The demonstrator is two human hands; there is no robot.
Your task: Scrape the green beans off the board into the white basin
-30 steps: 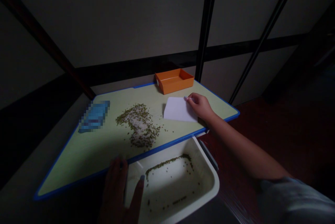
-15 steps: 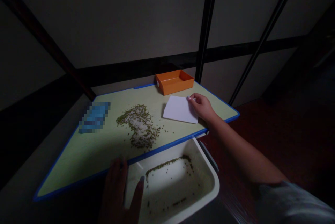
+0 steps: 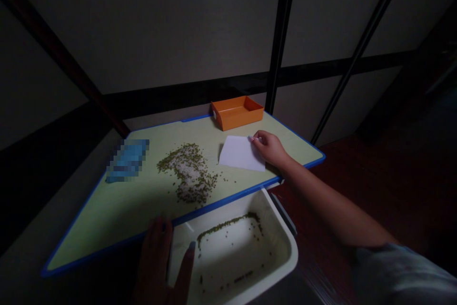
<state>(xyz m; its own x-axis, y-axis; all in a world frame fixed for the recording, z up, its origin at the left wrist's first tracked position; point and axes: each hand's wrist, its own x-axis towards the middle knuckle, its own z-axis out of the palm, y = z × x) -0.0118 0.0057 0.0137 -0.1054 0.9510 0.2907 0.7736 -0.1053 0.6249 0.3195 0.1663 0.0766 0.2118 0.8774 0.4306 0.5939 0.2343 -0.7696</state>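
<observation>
Pinching a white card (image 3: 240, 153) near its far right corner, the right hand (image 3: 272, 148) has its fingers closed on it, to the right of a loose pile of green and pale grains (image 3: 191, 172) on the desk (image 3: 103, 229). The left hand (image 3: 157, 262) appears to grip the left wall of a white tub (image 3: 292, 250), thumb inside and fingers outside, with the tub just below the desk's near edge. For loose grains like these, the card would probably work best with its long edge flat to the surface and the pressure even, in short, slow strokes; the tub is best held snug under the edge, leaving no gap.

Whether the card's lower edge touches the desk is hard to tell, and the right hand hides its right end. Shadow dims the left hand, and the frame cuts off its wrist and the tub's near side. A blue item (image 3: 127, 160) at the desk's left is blurred into blocks, so what it is cannot be told.
</observation>
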